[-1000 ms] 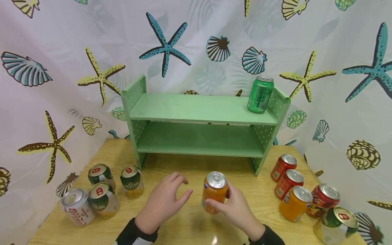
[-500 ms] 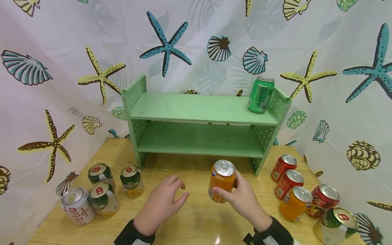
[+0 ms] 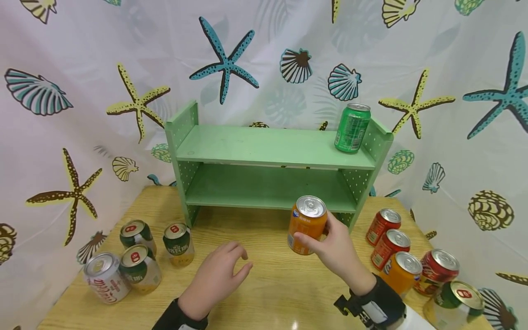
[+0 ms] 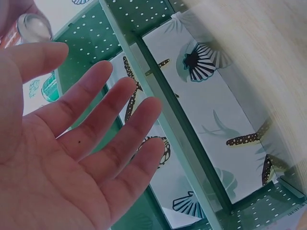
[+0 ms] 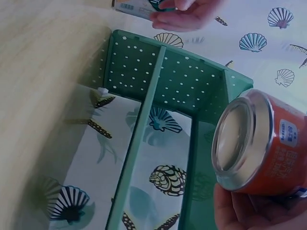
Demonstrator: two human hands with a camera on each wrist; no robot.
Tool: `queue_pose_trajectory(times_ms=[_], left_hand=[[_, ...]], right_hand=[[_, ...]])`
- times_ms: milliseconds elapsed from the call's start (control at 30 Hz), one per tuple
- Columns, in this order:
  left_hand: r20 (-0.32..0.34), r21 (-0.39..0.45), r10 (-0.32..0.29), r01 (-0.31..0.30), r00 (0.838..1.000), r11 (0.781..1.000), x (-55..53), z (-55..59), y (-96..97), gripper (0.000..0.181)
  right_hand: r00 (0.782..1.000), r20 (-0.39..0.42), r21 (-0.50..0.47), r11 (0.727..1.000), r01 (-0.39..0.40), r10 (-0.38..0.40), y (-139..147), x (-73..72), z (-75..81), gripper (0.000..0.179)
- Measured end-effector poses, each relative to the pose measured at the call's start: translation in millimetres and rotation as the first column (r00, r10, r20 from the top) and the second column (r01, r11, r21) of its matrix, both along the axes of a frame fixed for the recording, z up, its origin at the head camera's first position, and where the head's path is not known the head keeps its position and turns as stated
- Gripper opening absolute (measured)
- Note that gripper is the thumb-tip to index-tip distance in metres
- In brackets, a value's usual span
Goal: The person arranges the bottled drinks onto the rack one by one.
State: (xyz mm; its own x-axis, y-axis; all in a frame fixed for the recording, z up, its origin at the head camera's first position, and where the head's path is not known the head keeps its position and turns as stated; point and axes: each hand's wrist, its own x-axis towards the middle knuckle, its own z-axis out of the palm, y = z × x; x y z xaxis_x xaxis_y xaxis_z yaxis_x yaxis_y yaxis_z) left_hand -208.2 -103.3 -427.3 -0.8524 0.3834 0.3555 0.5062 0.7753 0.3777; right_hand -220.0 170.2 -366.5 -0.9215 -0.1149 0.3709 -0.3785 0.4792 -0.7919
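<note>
Orange can (image 3: 307, 228) hangs above the table (image 3: 264, 293), before the green shelf (image 3: 255, 185); from afar I see the right hand (image 3: 336, 245) curled round it, the left hand (image 3: 220, 270) loosely spread, empty. A green can (image 3: 352, 130) occupies the shelf's top right corner, red cans (image 3: 387, 254) the table's right edge.

In the head view we find light that is bright and even. In front of the green shelf (image 3: 264, 144), the table (image 3: 284, 288) shows one small glare, and the orange can (image 3: 307, 225) shines at its top; under the shelf we notice soft shadow. Both wrist views look dimmer to us, bluish and hazy.
</note>
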Motion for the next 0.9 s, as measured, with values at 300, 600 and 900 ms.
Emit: queue_pose_trajectory(times_ms=[300,600,900], left_hand=[[0.036,-0.027,-0.003,0.004,0.999,1.000,-1.5,-3.4,-0.9,0.017],[0.060,-0.065,-0.040,0.044,0.997,0.997,1.5,-9.0,-1.9,0.017],[0.029,-0.063,-0.021,0.023,0.999,0.998,3.7,-9.1,-6.2,0.017]], right_hand=[[1.000,-0.023,0.001,1.000,0.006,-0.006,3.5,-12.1,28.9,0.053],[1.000,-0.004,0.025,1.000,0.018,-0.018,7.9,-27.4,54.1,0.056],[0.998,-0.034,0.049,0.997,0.055,-0.053,11.0,-44.1,74.5,0.061]])
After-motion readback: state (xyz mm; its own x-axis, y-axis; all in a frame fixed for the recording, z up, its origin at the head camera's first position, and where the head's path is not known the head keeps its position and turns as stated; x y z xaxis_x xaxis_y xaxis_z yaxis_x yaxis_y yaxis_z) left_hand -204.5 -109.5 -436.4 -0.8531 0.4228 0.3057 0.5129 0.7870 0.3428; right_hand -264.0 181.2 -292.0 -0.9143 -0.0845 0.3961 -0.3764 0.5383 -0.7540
